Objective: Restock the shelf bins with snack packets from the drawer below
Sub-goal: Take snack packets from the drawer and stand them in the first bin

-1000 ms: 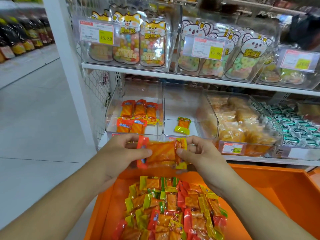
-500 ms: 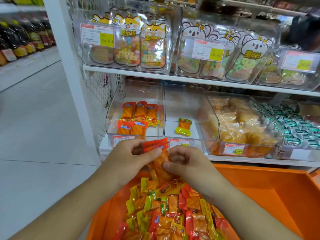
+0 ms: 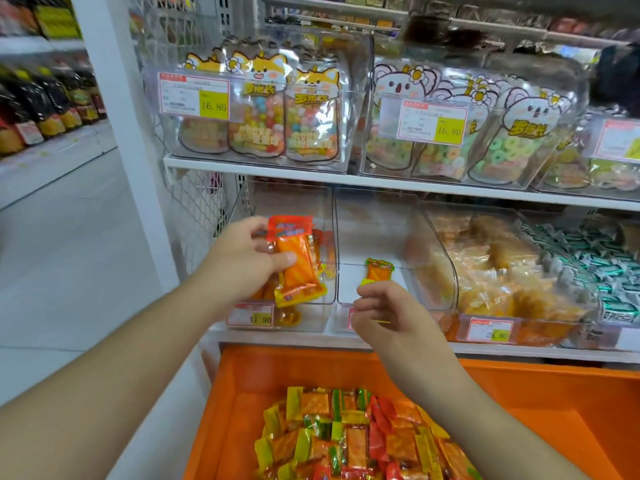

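My left hand [image 3: 242, 261] grips a small bunch of red-topped orange snack packets [image 3: 298, 265] in front of the clear left bin [image 3: 298, 202], where more red packets lie. Lower and to the right, my right hand [image 3: 391, 317] hovers at the front of the clear middle bin [image 3: 374, 220]. Its fingers are curled, and a sliver of yellow wrapper [image 3: 378, 322] shows under them. One yellow-green packet [image 3: 379, 270] lies in the middle bin. Below, the orange drawer [image 3: 519, 393] holds a heap of mixed packets [image 3: 356, 438].
To the right are a bin of pale yellow snacks [image 3: 502, 271] and a bin of green-white candies [image 3: 609, 265]. The upper shelf carries bags of coloured candy [image 3: 277, 116]. A white post [image 3: 117, 98] stands at the left, with floor beyond it.
The bunch held by both hands has split. My left hand rose with the red-topped packets to the left bin, and my right hand moved right toward the middle bin.
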Demonstrator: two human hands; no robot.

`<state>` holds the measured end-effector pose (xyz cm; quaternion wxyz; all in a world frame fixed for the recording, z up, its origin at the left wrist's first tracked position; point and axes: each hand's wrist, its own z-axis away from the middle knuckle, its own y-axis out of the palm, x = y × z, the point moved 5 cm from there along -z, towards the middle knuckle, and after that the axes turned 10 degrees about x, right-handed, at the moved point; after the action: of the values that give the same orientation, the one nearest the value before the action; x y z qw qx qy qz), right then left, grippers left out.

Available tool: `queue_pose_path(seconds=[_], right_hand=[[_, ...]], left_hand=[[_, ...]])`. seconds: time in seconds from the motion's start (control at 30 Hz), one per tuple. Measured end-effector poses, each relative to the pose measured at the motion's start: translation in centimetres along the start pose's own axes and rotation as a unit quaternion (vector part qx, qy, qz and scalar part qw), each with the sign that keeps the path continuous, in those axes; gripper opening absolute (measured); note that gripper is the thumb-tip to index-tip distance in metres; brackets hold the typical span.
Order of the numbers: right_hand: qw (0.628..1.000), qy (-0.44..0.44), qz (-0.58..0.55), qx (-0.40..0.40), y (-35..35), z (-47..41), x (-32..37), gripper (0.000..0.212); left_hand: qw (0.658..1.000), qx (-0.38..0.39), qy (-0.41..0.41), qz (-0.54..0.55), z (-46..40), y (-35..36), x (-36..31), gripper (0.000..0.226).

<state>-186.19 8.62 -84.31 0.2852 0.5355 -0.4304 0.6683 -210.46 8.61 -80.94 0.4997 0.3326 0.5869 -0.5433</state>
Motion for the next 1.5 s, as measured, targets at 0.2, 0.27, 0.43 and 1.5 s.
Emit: queue_pose_path(seconds=[0.2,0.27,0.43,1.5], right_hand=[[1.000,0.014,0.006,0.004,-1.4,-1.0,-2.1,0.027],[1.000,0.014,0.013,0.009,-1.8,-1.2,-2.5,0.028],[0.998,0.005,0.053,0.023,-2.3,-1.3,-2.7,0.027],[0.855,-0.101,0.499,0.095,1.3,-4.0,-0.5,0.081]], left_hand=[[0.988,0.062,-0.041,-0.135,-7.9,2.2,3.1,0.047],[0.982,0.092,-0.048,-0.157,-9.1,3.4,4.8,0.041],[0.980,0.109,-0.070,-0.154,-11.3,4.4,7.5,0.046],[0.887,0.173,-0.013,-0.429,-10.5,2.2,8.2,0.077]])
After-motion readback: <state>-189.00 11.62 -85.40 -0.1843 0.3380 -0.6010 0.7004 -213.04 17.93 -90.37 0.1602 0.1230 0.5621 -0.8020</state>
